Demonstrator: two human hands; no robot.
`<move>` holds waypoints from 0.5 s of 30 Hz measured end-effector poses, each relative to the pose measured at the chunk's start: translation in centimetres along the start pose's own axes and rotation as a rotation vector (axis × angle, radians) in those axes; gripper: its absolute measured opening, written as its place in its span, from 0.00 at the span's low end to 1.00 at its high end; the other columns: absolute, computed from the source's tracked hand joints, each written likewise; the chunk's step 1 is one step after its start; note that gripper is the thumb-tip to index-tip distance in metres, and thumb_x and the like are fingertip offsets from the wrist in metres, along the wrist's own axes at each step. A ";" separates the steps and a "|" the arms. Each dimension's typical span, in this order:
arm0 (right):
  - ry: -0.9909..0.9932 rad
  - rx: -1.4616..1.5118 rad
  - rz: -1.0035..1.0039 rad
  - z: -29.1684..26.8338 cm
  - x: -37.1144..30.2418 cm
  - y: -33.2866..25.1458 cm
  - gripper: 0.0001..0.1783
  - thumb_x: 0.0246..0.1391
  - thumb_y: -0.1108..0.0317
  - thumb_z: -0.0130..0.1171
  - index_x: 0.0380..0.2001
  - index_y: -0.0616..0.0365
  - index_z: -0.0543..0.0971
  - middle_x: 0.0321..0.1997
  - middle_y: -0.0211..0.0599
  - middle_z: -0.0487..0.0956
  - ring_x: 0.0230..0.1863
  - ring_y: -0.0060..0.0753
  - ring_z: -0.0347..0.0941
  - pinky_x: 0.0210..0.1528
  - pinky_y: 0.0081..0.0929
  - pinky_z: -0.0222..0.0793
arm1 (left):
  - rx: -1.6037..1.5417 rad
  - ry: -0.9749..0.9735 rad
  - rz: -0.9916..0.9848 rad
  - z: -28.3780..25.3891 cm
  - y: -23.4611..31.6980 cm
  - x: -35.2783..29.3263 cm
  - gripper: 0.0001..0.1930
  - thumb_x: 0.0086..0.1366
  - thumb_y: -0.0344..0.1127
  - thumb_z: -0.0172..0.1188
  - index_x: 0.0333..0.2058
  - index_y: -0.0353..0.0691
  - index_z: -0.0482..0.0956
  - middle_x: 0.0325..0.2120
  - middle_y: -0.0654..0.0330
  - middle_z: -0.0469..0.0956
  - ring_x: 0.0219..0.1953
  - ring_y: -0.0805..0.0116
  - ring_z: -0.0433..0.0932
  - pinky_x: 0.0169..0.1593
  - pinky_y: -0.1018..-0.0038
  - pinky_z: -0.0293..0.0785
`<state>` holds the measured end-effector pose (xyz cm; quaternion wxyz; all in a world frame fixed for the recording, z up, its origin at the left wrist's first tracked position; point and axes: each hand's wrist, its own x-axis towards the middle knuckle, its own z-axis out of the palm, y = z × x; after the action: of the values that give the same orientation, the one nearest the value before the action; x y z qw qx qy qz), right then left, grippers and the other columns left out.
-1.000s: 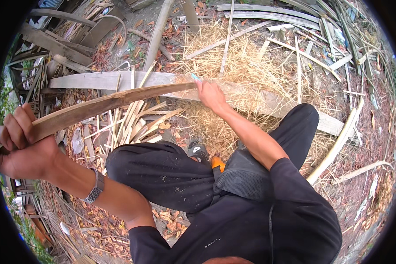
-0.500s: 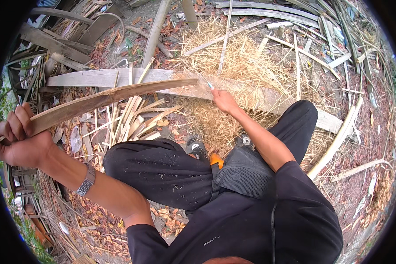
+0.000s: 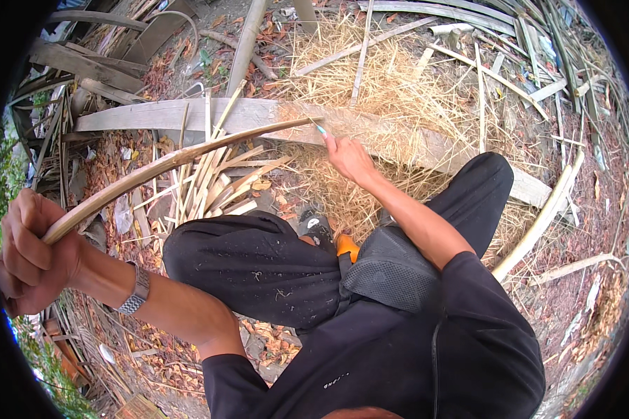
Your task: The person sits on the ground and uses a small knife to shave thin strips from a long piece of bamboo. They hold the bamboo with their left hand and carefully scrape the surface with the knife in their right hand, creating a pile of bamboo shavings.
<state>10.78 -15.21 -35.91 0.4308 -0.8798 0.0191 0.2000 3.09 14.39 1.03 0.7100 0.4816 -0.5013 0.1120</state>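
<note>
At the far left my left hand is closed around the near end of a long bamboo strip. The strip slants up to the right, with its narrow side showing, and its far end lies over a grey wooden plank. At that far end my right hand grips a small knife, of which only a pale blue-green part shows clearly. The knife is close to the strip's tip; whether they touch I cannot tell.
Below the plank lies a pile of split strips. Straw-like shavings cover the ground around its right half. Long slats lie at the far right, weathered boards at the far left. My bent legs flank the work.
The bamboo strip has been rolled from its broad face to its narrow side. My left hand has turned and dropped slightly; my right hand has shifted a little left, staying by the strip's tip.
</note>
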 end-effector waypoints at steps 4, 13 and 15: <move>0.082 -0.118 0.012 -0.6 1.0 4.3 0.35 0.61 0.46 0.28 0.14 0.62 0.71 0.11 0.40 0.67 0.13 0.37 0.61 0.21 0.43 0.64 | -0.245 -0.060 -0.082 -0.8 1.0 -0.3 0.20 0.56 0.44 0.42 0.10 0.56 0.46 0.03 0.75 0.43 0.07 0.84 0.42 0.32 0.78 0.51; 0.242 -0.120 -0.032 2.4 3.5 5.6 0.35 0.62 0.46 0.29 0.22 0.66 0.74 0.15 0.54 0.71 0.16 0.48 0.67 0.27 0.49 0.65 | -0.234 -0.124 -0.002 1.5 -1.0 0.7 0.19 0.57 0.41 0.45 0.10 0.55 0.50 0.04 0.75 0.46 0.06 0.85 0.44 0.26 0.80 0.43; 0.408 -0.205 0.019 2.7 3.9 6.7 0.35 0.62 0.47 0.29 0.27 0.68 0.76 0.25 0.65 0.74 0.27 0.56 0.73 0.37 0.49 0.67 | -0.242 -0.141 0.002 1.5 -0.6 0.5 0.19 0.57 0.40 0.46 0.10 0.54 0.51 0.04 0.76 0.48 0.06 0.86 0.45 0.24 0.80 0.41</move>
<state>12.04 -16.81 -43.88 0.3244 -0.9410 0.0937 0.0229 2.78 12.77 1.16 0.7258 0.3987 -0.5603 0.0173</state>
